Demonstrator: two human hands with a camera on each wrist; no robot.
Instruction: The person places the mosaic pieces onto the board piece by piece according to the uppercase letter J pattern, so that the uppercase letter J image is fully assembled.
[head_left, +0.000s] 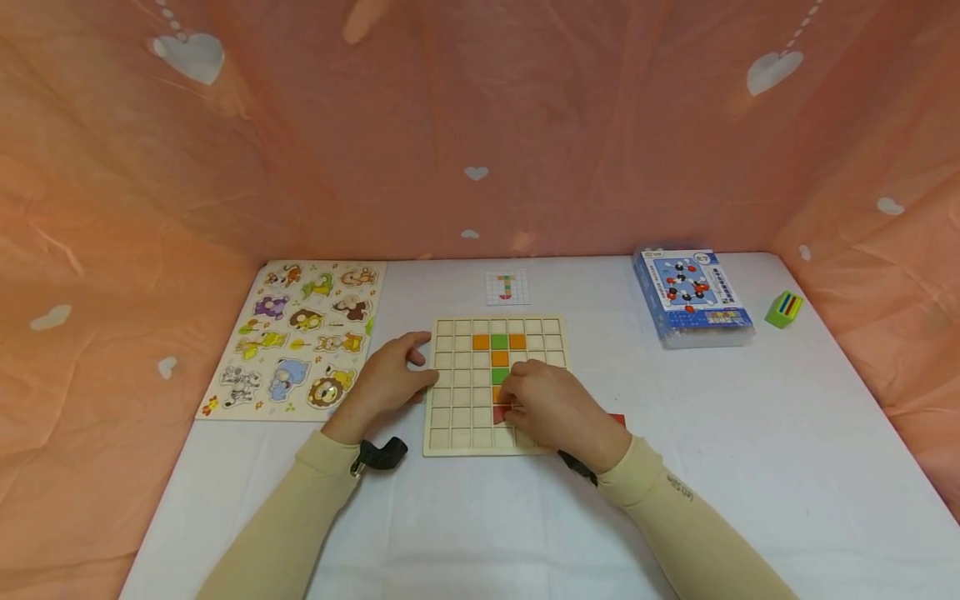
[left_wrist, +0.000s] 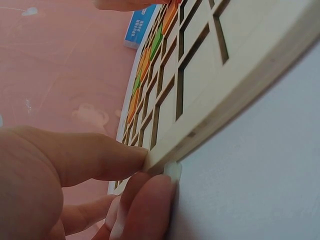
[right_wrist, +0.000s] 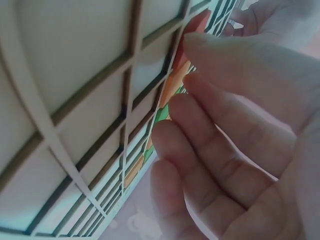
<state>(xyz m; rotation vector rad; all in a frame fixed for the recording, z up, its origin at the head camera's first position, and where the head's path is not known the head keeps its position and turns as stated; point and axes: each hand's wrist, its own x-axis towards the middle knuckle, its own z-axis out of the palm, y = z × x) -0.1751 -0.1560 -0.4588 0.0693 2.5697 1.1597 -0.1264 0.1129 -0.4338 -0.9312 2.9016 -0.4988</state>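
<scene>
A pale wooden grid board (head_left: 459, 417) lies on the table. Orange and green square tiles, among them a green tile (head_left: 498, 342), form a T-shaped row and column in its cells. My left hand (head_left: 386, 379) holds the board's left edge, thumb (left_wrist: 120, 157) against the rim and other fingertips curled at its side. Over the lower middle cells, my right hand (head_left: 551, 407) pinches a red tile (head_left: 500, 414) at the column's lower end. The thumb (right_wrist: 225, 60) lies on this tile in the right wrist view, the index fingertip close to the orange tile (right_wrist: 172, 85).
A small pattern card (head_left: 508, 288) lies behind the board. An animal puzzle board (head_left: 292, 333) is at left. At right sit a blue boxed set (head_left: 693, 300) and a green striped block (head_left: 784, 308). Red pieces (head_left: 618, 419) show beside the right wrist.
</scene>
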